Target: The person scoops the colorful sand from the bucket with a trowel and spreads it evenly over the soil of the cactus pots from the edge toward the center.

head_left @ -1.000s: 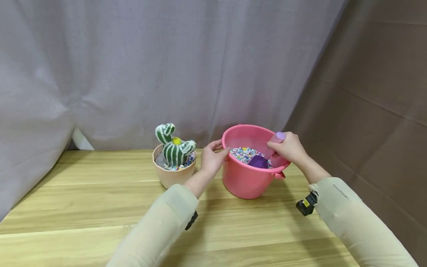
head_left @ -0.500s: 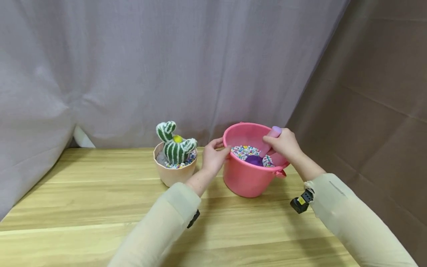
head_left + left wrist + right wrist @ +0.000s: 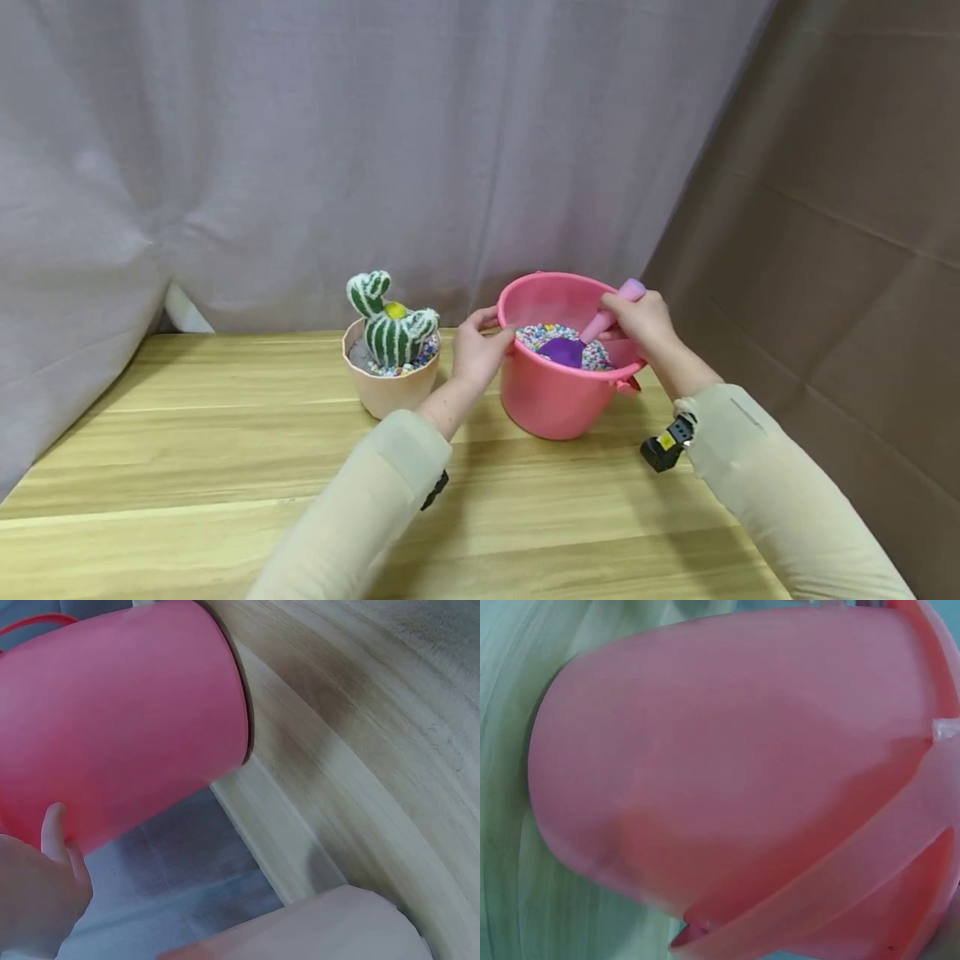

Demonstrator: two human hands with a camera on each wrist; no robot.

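On the light wooden table (image 3: 187, 467), right of centre toward the far edge, stands a round pink plastic bucket (image 3: 551, 396) partly filled with small multicoloured pebbles (image 3: 551, 335). The head view alone shows inside it: the right hand (image 3: 637, 321) is curled round the pale pink handle of a scoop (image 3: 618, 304) whose purple bowl lies in the pebbles. The left hand (image 3: 480, 350) grips the bucket's left rim, thumb over the edge. Just left of it sits a beige pot holding a green-and-white striped toy cactus (image 3: 390, 333).

The left wrist view shows only the bucket's smooth outer wall (image 3: 127, 720) and a fingertip against it; the right wrist view shows the wall and a side lug, with no hand visible.
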